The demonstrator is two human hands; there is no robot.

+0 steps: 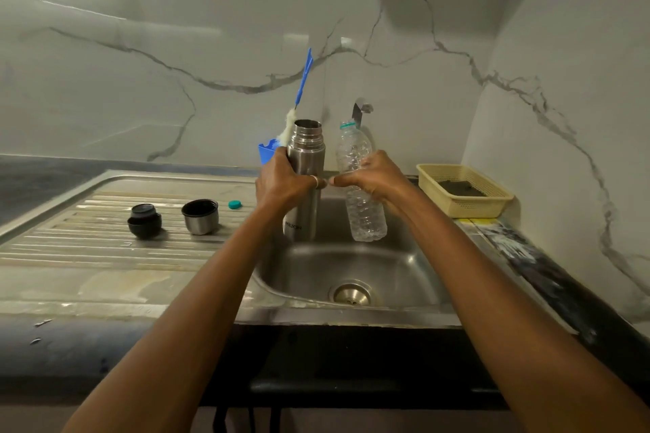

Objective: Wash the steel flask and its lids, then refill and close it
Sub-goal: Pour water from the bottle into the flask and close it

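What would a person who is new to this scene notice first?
First come the two hands over the sink: the left hand grips the open steel flask upright, and the right hand holds a clear plastic bottle close beside it. Next, on the drainboard at the left, lie the black inner lid, the steel cup lid and a small teal cap.

White marble wall [140,56] with grey veins (glossy, softly lit) behind a steel sink [394,267] and dark counter [42,179].
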